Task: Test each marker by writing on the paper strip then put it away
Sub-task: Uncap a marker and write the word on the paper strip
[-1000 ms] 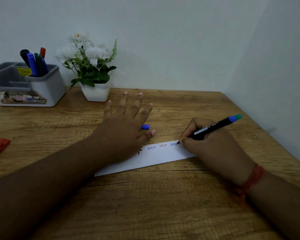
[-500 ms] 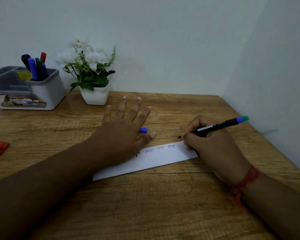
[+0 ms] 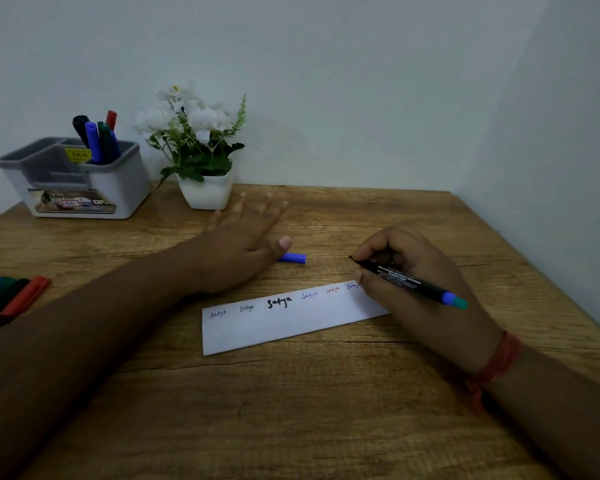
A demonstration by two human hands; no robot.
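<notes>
Since a second ago the left hand (image 3: 243,247) has come off the paper strip (image 3: 291,317) and now sits beyond it, over the table (image 3: 326,410), fingers straight and spread, gripping nothing. The right hand (image 3: 416,282) has lifted the marker (image 3: 406,280) tip off the strip; the tip now points up and left, clear of the paper, above bare wood. With the left hand gone, the whole strip shows.

Right hand: fingers and thumb curled round the black marker barrel near the tip, heel of hand over the strip's right end. Marker's far end is blue with a teal tip, angled toward lower right. A red thread band (image 3: 496,365) circles the right wrist.

Strip: white, lying flat and slightly tilted at table centre. A row of small written words along its upper edge in blue, green, bold black, blue, red, and one more partly hidden by the right hand.

Blue cap (image 3: 293,258) lies on the table just beside the left thumb, between the two hands, beyond the strip.

Left edge: a bunch of markers (image 3: 14,299) lying together, red, black, green and blue visible.

Back left: grey and white organizer (image 3: 118,188) with black, blue, green and red markers standing in its right compartment. Beside it, a white pot with white flowers (image 3: 201,150).
</notes>
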